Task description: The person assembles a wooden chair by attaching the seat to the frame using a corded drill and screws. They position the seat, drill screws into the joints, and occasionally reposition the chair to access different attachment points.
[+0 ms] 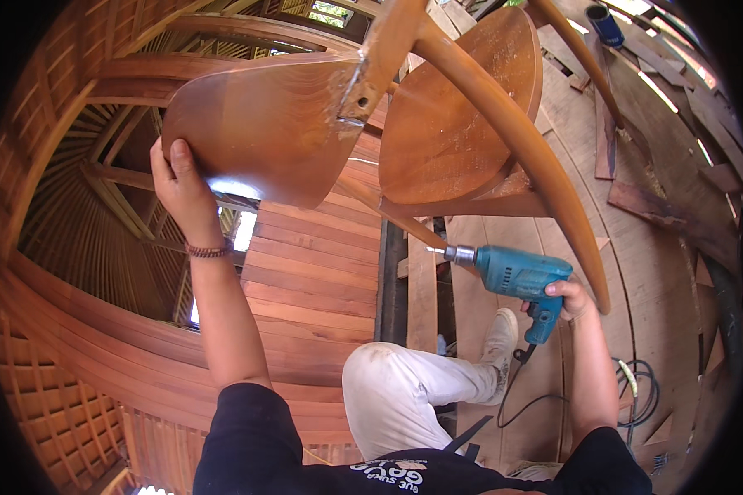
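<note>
A curved, varnished wooden panel (256, 136), apparently a chair's backrest, meets a post with a dark round hole (362, 102) at its right end. My left hand (186, 186) grips its left edge, thumb on the face and other fingers behind it. In my right hand (576, 299) is a teal power drill (516, 272), held by its handle. Its bit (436, 250) points left, below the chair and apart from the panel. The rounded wooden seat (462, 124) lies tilted behind a long curved leg (512, 124), with pale dust on it.
Wood offcuts (660, 206) lie scattered over the boards (504, 247) on the right. A blue can (606, 26) stands at the far right. The drill's dark cord (537, 400) runs near a coiled cable (645, 396). My bent knee (380, 371) is below the chair.
</note>
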Available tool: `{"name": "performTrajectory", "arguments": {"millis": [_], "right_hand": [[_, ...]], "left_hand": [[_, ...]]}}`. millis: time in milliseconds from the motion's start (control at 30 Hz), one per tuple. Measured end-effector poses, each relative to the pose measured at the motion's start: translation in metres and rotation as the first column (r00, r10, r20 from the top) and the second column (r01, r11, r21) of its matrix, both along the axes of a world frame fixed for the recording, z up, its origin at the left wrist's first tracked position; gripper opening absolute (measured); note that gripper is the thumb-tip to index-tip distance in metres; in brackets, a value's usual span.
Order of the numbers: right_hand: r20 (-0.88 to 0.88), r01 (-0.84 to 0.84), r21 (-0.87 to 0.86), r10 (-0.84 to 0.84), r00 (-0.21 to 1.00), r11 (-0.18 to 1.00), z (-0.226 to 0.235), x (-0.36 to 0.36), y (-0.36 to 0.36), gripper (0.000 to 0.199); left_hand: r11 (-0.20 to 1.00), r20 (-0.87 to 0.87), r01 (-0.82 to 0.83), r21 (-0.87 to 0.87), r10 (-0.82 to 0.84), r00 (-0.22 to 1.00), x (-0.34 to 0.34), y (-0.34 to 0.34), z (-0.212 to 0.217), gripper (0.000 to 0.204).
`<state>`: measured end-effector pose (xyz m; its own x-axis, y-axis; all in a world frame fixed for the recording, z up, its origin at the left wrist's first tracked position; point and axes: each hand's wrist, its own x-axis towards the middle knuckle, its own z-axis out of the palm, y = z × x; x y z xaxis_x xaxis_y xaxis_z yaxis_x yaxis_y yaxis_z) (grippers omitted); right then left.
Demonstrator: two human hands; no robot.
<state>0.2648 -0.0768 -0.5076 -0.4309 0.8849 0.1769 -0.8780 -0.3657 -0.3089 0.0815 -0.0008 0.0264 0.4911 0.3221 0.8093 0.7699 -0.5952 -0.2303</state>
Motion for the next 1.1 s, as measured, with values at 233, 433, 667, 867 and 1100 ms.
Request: {"name": "performTrajectory", "arguments": {"millis": [233,433,667,867,1100], "right_hand": [[0.341,-0.032,-0.169,0.088,0.936,0.985,-0.044,0.029,-0.04,0.06],[0.516,0.011,-0.281,0.142,0.845,0.959,-0.084,0.027,-0.076,0.044],[0.56,0.121,-0.386,0.128,0.818,0.915,-0.117,0.021,-0.097,0.05],[0.882,0.222,-0.282,0.161,0.443,0.933,-0.12,0.016,-0.092,0.051],[0.789,-0.153,-0.368,0.221,-0.573,0.917,-0.03,0.037,-0.055,0.065]], "left_hand": [[0.978,0.169,0.037,0.207,-0.073,0.983,-0.017,0.021,-0.04,0.04],[0.921,0.204,0.107,0.374,-0.195,0.959,-0.01,0.032,-0.053,0.035],[0.934,0.538,0.195,0.3,-0.334,0.774,-0.033,0.044,-0.134,0.056],[0.783,0.977,0.622,0.026,-0.151,0.15,-0.041,0.017,-0.263,0.055],[-0.167,0.986,0.985,-0.035,-0.164,0.007,0.019,0.041,-0.262,0.051]]}}
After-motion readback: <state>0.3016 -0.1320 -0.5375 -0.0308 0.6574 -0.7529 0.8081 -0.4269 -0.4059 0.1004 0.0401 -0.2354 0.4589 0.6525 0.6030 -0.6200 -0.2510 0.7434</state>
